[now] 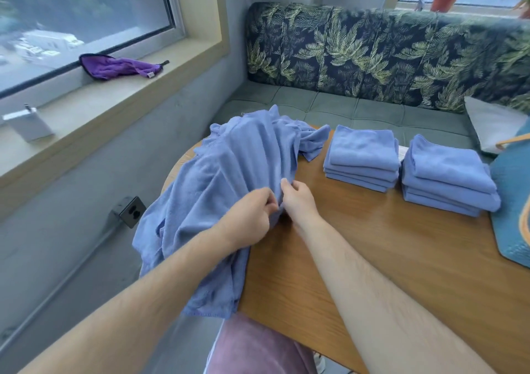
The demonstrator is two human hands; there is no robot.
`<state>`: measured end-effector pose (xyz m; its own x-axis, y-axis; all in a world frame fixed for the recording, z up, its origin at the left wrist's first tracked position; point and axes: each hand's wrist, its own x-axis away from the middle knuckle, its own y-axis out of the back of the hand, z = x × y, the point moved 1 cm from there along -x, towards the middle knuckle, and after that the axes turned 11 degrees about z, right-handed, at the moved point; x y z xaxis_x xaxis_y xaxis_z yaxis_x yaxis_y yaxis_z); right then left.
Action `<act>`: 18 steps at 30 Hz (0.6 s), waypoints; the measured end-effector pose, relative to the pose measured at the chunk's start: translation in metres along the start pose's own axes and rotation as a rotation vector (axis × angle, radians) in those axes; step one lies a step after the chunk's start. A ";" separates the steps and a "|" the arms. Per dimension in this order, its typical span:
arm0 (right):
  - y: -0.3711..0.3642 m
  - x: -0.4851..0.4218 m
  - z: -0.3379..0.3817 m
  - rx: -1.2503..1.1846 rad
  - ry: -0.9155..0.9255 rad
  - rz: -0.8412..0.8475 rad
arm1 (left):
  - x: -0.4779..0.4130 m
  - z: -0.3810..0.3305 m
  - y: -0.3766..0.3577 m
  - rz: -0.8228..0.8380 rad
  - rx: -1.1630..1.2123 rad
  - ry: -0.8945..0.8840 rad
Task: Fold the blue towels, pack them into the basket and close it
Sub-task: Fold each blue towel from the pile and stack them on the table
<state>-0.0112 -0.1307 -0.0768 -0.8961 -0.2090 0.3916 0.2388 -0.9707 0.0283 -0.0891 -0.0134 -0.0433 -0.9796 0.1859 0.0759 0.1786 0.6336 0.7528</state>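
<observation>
A heap of unfolded blue towels lies on the left end of the wooden table and hangs over its edge. My left hand grips a bunch of that cloth. Beside it, my right hand pinches the same cloth at its edge. Two stacks of folded blue towels stand further right: one at the middle, the other beside it. A teal basket with a tan handle shows partly at the right edge.
A bench with a leaf-pattern back runs behind the table. A purple cloth and a small white box lie on the window sill at left. A white cushion rests on the bench at right.
</observation>
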 end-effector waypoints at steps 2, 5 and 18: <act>0.004 -0.001 0.002 -0.116 -0.055 -0.043 | 0.005 -0.008 -0.007 0.057 0.085 0.053; 0.015 0.002 -0.002 -0.225 -0.069 -0.060 | 0.000 -0.003 -0.005 -0.152 0.023 0.072; 0.091 0.068 -0.018 -0.029 -0.024 -0.028 | -0.047 0.000 -0.029 -0.007 -0.469 0.182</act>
<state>-0.0573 -0.2358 -0.0640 -0.8931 -0.1793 0.4127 0.2023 -0.9792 0.0125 -0.0485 -0.0400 -0.0688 -0.9883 0.0222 0.1508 0.1519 0.2209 0.9634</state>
